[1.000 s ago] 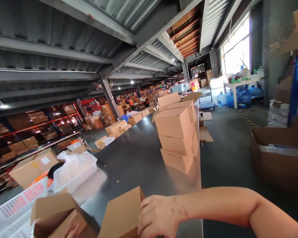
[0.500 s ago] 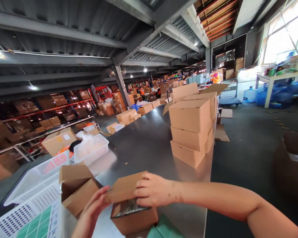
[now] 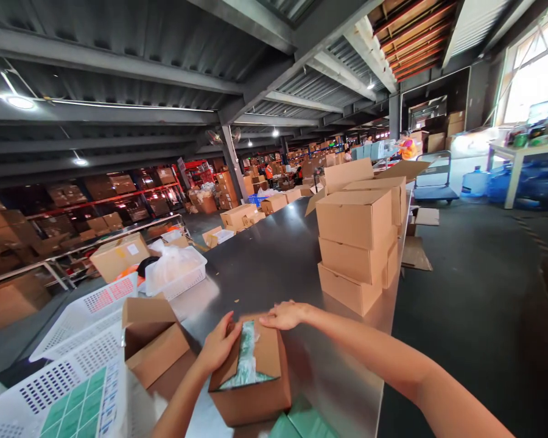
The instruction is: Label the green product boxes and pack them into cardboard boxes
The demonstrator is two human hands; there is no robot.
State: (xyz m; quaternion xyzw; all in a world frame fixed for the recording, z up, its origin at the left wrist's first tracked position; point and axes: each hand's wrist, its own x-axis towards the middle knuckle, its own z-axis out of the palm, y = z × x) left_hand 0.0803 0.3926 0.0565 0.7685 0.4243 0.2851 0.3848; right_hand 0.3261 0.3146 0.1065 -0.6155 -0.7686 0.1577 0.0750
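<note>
A small brown cardboard box (image 3: 251, 403) stands on the table in front of me. Two of its flaps lie folded inward, and between them shows a strip of green contents under shiny clear plastic (image 3: 246, 356). My left hand (image 3: 220, 344) rests on the left flap, thumb apart from the fingers. On the far right part of the top lies my right hand (image 3: 285, 315), its fingers stretched out over the flap. Close by on the left is another carton (image 3: 158, 347) with raised flaps. Green boxes (image 3: 301, 423) sit at the bottom edge, partly cut off.
Stacked closed cartons (image 3: 354, 243) stand along the right side of the dark metal table (image 3: 265, 255). White perforated baskets (image 3: 73, 383) line the left, one (image 3: 178, 277) holding a clear plastic bag. Beyond the table's right edge are a trolley (image 3: 433, 191) and blue water bottles (image 3: 475, 182).
The box flap held raised between both hands has come down, and two flaps now lie folded inward. Both hands now rest on the top. The view has shifted slightly.
</note>
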